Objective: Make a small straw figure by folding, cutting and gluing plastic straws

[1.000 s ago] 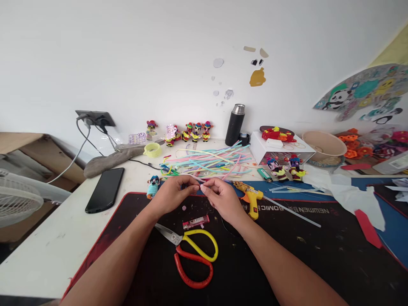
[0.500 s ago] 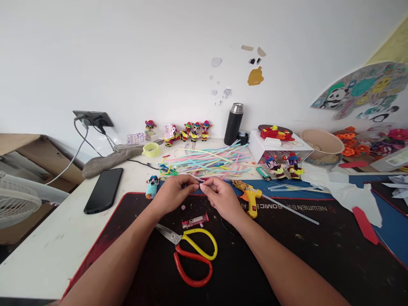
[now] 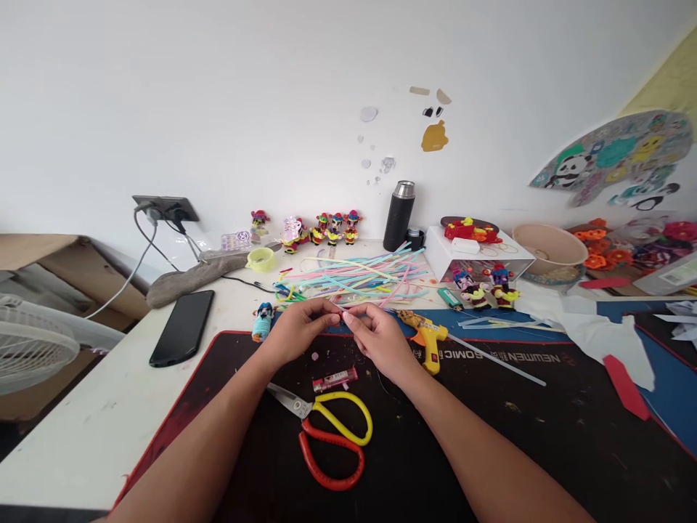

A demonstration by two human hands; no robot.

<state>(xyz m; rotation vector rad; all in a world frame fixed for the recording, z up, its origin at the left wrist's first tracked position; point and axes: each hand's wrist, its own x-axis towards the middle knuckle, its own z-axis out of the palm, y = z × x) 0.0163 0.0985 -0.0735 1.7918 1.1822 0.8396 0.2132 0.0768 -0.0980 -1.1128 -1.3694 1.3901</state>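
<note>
My left hand (image 3: 303, 328) and my right hand (image 3: 377, 335) meet fingertip to fingertip above the back edge of the black mat (image 3: 435, 450). Both are pinched closed around something tiny and reddish, mostly hidden by the fingers. Below them lies a small pink-red tube (image 3: 335, 380). Nearer to me are scissors (image 3: 333, 437) with one yellow and one red handle. A yellow glue gun (image 3: 431, 344) with a clear stick rests beside my right hand. To the left of my left hand stands a small blue-wrapped figure (image 3: 262, 323).
Behind the hands lies a pile of pastel strips (image 3: 353, 276). Small figures and a black flask (image 3: 399, 216) stand by the wall. A phone (image 3: 182, 328) lies at left, near a white fan (image 3: 38, 349). A white box (image 3: 468, 254) is at right.
The view has shifted slightly, so the background sits a little lower and further right. Both hands keep their pinch, and a bit more red shows between the fingertips.
</note>
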